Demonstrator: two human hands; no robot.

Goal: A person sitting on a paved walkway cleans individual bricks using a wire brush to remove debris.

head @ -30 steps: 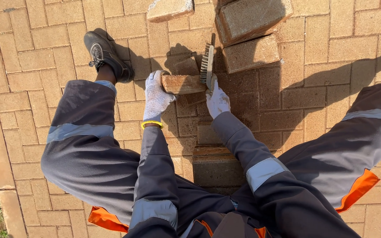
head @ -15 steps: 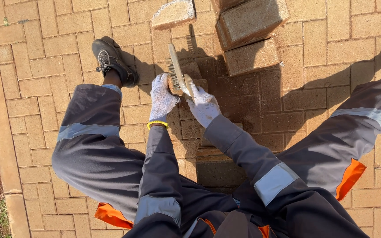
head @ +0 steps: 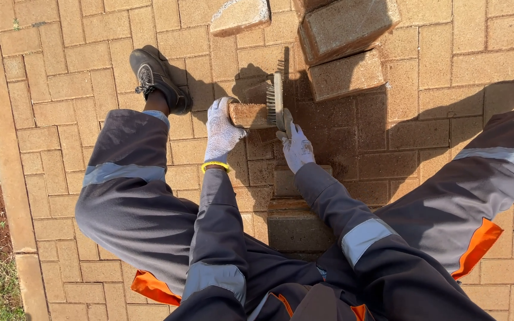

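Head view: left hand (head: 221, 131) holds brick (head: 250, 115); right hand (head: 297, 147) holds wire brush (head: 278, 98).

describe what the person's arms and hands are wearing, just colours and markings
Both hands wear pale grey-white knitted work gloves: the left hand has a yellow band at the glove cuff, while no coloured band shows on the right hand. Both arms are in dark grey long work-jacket sleeves, each with a lighter grey reflective stripe around it. No bare forearm shows.

Right foot out of frame, stacked paver (head: 345, 24) cut by top edge, brush handle (head: 287, 119) hidden in glove
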